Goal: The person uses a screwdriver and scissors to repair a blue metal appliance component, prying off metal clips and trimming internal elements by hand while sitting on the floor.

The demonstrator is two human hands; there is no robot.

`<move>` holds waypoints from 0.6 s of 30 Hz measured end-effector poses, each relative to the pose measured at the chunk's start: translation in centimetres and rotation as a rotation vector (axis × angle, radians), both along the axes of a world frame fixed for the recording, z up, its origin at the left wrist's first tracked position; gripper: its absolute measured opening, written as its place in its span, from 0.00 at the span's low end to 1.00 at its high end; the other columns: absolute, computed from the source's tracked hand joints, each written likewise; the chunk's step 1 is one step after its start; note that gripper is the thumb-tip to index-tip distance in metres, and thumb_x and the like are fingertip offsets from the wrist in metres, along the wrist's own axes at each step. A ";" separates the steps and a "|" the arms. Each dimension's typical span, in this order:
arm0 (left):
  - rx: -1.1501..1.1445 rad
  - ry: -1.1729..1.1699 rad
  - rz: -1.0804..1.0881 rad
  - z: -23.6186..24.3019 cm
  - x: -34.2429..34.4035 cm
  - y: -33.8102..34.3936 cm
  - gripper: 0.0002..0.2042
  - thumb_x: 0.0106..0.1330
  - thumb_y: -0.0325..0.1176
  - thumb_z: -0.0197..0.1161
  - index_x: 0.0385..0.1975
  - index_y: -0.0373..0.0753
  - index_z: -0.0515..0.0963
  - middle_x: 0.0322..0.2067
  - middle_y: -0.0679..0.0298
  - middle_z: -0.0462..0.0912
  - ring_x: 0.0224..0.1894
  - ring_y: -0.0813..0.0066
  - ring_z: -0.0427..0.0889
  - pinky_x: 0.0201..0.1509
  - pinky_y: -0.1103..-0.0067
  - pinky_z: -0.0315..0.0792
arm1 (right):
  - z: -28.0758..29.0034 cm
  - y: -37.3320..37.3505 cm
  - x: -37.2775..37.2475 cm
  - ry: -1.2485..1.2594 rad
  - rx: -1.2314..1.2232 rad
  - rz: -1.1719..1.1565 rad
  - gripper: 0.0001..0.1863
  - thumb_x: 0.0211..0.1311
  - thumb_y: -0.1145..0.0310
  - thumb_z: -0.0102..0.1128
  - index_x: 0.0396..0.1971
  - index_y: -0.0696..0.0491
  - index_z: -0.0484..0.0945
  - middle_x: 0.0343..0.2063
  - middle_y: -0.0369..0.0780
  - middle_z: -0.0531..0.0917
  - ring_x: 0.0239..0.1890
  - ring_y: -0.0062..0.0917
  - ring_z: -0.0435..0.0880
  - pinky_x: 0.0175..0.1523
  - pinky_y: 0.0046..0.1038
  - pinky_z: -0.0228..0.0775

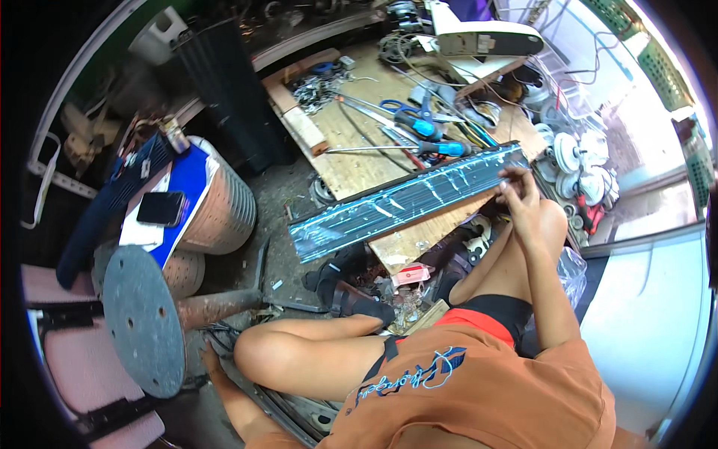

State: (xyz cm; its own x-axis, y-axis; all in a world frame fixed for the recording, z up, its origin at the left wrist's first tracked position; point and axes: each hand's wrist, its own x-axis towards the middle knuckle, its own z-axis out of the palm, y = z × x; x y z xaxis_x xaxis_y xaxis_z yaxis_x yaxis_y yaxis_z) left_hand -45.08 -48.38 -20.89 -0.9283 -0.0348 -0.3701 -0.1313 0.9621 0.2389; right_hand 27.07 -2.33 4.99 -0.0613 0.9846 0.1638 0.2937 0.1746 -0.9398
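A long dark ribbed panel (404,202), partly covered in shiny film, lies slantwise across the front of a wooden worktop. My right hand (521,193) is at the panel's right end, its fingers loosely bent and apart, with no object visible in them. Low on the left, my left hand (210,358) reaches down beside a round grey metal plate (143,322) on a rusty post. Its fingers are small and partly lost among dark things on the floor, so their grip is unclear.
Screwdrivers (449,148), blue-handled scissors (422,108) and cables lie on the worktop (359,172). A phone (161,209) rests on a blue-topped drum at left. White round parts (572,153) pile up at right. A red-and-white packet (412,274) sits below the panel.
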 end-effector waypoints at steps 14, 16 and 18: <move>1.033 0.263 0.419 12.4 9.1 -10.3 0.25 0.79 0.41 0.59 0.71 0.37 0.71 0.68 0.50 0.75 0.67 0.59 0.76 0.65 0.70 0.69 | 0.1 10.8 -0.1 -1.371 0.326 0.618 0.80 0.31 0.48 0.89 0.84 0.49 0.43 0.80 0.47 0.58 0.83 0.45 0.54 0.77 0.69 0.48; 0.934 0.494 0.396 15.2 12.2 -10.0 0.22 0.78 0.40 0.59 0.67 0.37 0.74 0.64 0.53 0.78 0.61 0.62 0.78 0.61 0.71 0.71 | -0.9 11.0 0.5 -1.211 0.367 0.663 0.79 0.33 0.47 0.87 0.84 0.51 0.42 0.77 0.48 0.64 0.80 0.44 0.61 0.79 0.67 0.46; 0.806 0.880 0.287 17.9 16.9 -5.4 0.16 0.77 0.36 0.61 0.57 0.35 0.80 0.53 0.58 0.83 0.47 0.66 0.80 0.50 0.73 0.75 | -2.0 11.4 2.2 -1.154 0.409 0.658 0.79 0.34 0.47 0.86 0.84 0.52 0.42 0.76 0.49 0.66 0.77 0.45 0.63 0.79 0.66 0.46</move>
State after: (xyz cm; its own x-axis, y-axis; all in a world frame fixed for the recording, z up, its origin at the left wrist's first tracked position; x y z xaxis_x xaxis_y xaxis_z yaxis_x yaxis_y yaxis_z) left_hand -28.21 -53.77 -3.00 -0.8689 -0.3302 0.3686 0.1923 0.4611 0.8663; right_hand 29.24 9.03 2.98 -0.7862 0.6173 -0.0301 0.6176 0.7830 -0.0739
